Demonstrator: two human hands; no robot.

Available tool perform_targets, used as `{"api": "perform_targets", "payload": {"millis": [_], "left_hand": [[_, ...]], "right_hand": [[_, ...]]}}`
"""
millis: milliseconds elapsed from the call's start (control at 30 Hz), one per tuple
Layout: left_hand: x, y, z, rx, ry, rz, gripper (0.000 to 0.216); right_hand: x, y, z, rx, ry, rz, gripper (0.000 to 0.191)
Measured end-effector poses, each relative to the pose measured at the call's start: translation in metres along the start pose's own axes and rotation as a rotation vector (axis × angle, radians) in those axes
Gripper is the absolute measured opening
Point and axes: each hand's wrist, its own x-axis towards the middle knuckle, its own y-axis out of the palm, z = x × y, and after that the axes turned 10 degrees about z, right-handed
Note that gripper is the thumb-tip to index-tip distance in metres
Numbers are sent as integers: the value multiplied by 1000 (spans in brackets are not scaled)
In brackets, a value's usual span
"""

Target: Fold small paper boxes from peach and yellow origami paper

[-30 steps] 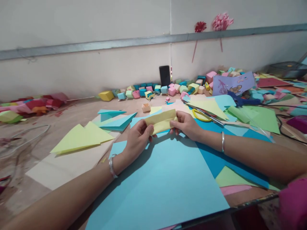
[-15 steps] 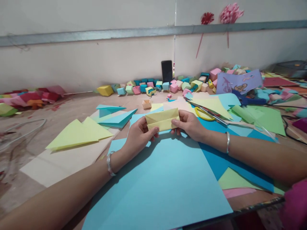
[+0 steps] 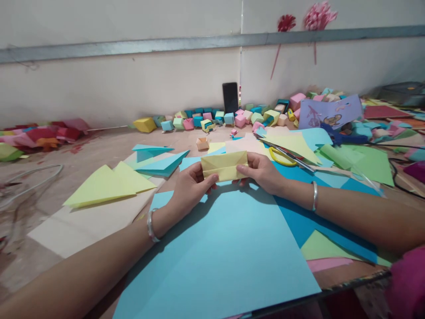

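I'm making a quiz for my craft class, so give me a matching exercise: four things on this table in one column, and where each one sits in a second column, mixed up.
Things
1. folded yellow paper
2. scissors
3. phone
4. big light-blue sheet

Places
A. propped upright against the wall
B. lying flat beneath both forearms
C. held between the left hand and the right hand
D. lying just right of the right hand

Pairs: 1-C, 2-D, 3-A, 4-B
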Motion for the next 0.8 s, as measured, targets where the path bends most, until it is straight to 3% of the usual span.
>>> {"api": "perform_targets", "payload": {"millis": [367,600,800], "left_hand": [[1,-3,8,-213,19,36,20],[4,-2,7,-364,-19,-44,19],[4,-1,5,-379,-54,-87,18]], "right_hand": [[-1,1,0,32,2,-12,36],[-2,-2,0,132,29,17,37],[-1,-1,2,173,65,-4,20]]}}
